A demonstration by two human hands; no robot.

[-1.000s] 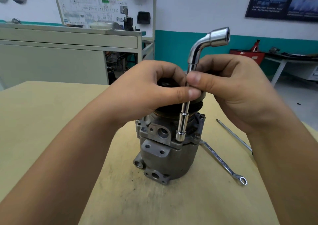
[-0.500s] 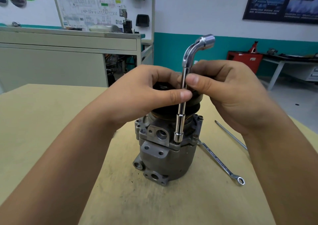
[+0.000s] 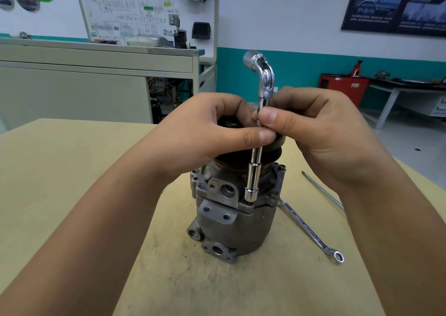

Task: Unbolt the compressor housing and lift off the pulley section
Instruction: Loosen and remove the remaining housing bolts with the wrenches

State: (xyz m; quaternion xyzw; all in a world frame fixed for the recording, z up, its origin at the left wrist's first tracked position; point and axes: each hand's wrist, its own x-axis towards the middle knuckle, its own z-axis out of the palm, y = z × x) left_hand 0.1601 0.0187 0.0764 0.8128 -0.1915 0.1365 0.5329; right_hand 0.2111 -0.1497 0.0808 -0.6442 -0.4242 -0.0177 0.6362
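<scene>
A grey metal compressor (image 3: 239, 226) stands upright on the wooden table (image 3: 72, 170), its black pulley section (image 3: 272, 157) on top, mostly hidden behind my hands. A chrome L-shaped socket wrench (image 3: 253, 178) stands vertically, its lower socket seated on a bolt at the housing flange. My left hand (image 3: 205, 132) and my right hand (image 3: 313, 132) both pinch the wrench shaft between thumb and fingers, just above the pulley. The bent top end points to the upper left.
A combination spanner (image 3: 311, 231) lies on the table right of the compressor, and a thin metal rod (image 3: 321, 190) lies behind it. A grey cabinet (image 3: 96, 79) and a training board stand beyond the table's far edge.
The wrench has turned on the bolt: its bent top end swung from pointing right to pointing upper left. Both hands stayed pinching the shaft.
</scene>
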